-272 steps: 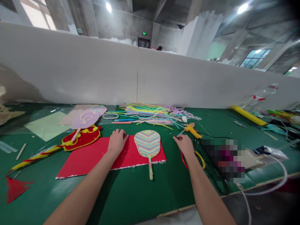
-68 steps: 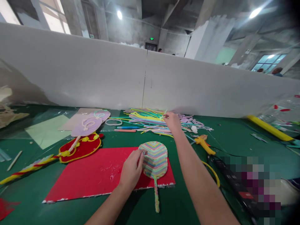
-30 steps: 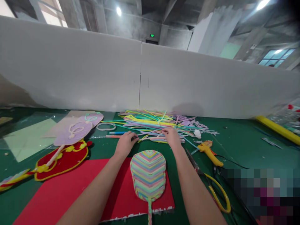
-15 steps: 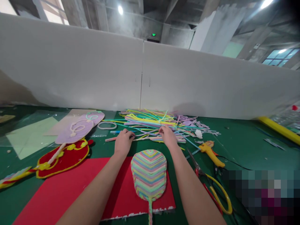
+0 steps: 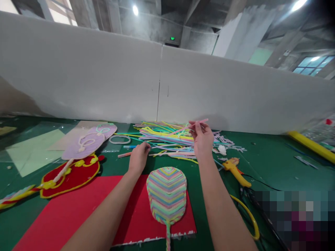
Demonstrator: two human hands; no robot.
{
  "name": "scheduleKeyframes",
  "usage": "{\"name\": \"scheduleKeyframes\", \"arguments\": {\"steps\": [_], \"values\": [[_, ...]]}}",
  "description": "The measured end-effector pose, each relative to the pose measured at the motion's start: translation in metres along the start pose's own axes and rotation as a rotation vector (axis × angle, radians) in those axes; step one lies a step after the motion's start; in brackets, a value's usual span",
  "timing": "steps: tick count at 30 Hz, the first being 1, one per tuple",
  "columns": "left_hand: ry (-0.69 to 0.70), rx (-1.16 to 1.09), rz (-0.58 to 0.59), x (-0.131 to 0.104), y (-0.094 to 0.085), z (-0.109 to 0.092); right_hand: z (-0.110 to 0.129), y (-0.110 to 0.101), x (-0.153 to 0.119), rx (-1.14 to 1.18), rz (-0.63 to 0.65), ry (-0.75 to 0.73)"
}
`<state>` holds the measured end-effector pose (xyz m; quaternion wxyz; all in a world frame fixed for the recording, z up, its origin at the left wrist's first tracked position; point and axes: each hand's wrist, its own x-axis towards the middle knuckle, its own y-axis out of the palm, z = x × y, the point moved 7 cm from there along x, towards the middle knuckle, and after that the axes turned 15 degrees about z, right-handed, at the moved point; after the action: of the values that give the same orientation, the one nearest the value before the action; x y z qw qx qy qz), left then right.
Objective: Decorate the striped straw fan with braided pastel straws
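Raised over the pile of pastel pipe cleaners (image 5: 167,134), my right hand (image 5: 204,139) pinches a pink pipe cleaner (image 5: 180,131) whose tip sticks out past the fingers. My left hand (image 5: 140,155) rests at the pile's near left side, its fingertips drawn together; what they hold, if anything, is too small to make out. Close by lie a blue-capped pen (image 5: 129,147) and a grey-white ring (image 5: 119,139). Between my forearms, a striped leaf-shaped fan (image 5: 166,193) with a twisted handle lies on a red board (image 5: 86,202).
On the left are a purple gourd-shaped piece (image 5: 83,143), a red fan edged in yellow (image 5: 75,176) and a pale green sheet (image 5: 36,151). A yellow glue gun (image 5: 237,172) with its black cord lies right of my right arm. A white partition (image 5: 104,76) stands behind.
My right hand has lifted up and to the right, drawing a pink pipe cleaner from the pile. My left hand has barely moved. My right forearm now covers most of the scissors.
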<state>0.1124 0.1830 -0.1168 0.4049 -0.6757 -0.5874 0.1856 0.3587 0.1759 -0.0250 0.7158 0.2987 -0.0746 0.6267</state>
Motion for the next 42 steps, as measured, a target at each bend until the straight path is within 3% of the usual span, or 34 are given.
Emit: {"name": "scheduleKeyframes", "arguments": {"steps": [4, 11, 14, 18, 21, 23, 27, 28, 30, 32, 34, 38, 42], "values": [[-0.001, -0.225, -0.05, 0.0, -0.001, 0.001, -0.011, 0.004, -0.001, 0.144, 0.051, 0.168], [-0.02, -0.616, -0.107, 0.003, -0.004, 0.002, -0.082, 0.014, -0.038, 0.059, 0.382, 0.806], [0.013, -0.692, -0.043, 0.004, -0.002, -0.004, -0.104, 0.019, -0.053, 0.118, 0.383, 0.933], [0.044, -0.725, 0.11, 0.003, 0.008, -0.015, -0.118, 0.018, -0.053, 0.227, 0.161, 0.876], [0.043, -0.71, 0.16, 0.002, 0.013, -0.018, -0.116, 0.013, -0.049, 0.21, 0.134, 0.87], [0.038, -0.712, 0.128, 0.003, 0.011, -0.014, -0.107, 0.006, -0.045, 0.177, 0.153, 0.87], [-0.008, -0.653, -0.044, 0.003, -0.001, -0.001, -0.069, -0.021, -0.028, 0.042, 0.129, 0.808], [-0.019, -0.629, -0.071, 0.003, -0.003, 0.001, -0.056, -0.03, -0.022, -0.045, 0.112, 0.778], [-0.042, -0.571, -0.099, 0.003, -0.005, 0.005, -0.02, -0.046, -0.007, -0.596, 0.089, 0.609], [-0.069, -0.493, -0.101, 0.002, -0.006, 0.008, 0.005, -0.046, 0.0, -1.092, 0.092, 0.493], [-0.079, -0.388, -0.125, 0.0, -0.009, 0.009, 0.007, -0.036, 0.001, -1.343, 0.199, 0.463], [-0.019, -0.148, -0.279, -0.007, -0.021, 0.004, -0.036, -0.005, -0.014, -1.358, 0.626, 0.51], [0.114, -0.08, -0.261, -0.008, -0.021, -0.011, -0.066, 0.016, -0.025, -1.355, 0.696, 0.43]]}}
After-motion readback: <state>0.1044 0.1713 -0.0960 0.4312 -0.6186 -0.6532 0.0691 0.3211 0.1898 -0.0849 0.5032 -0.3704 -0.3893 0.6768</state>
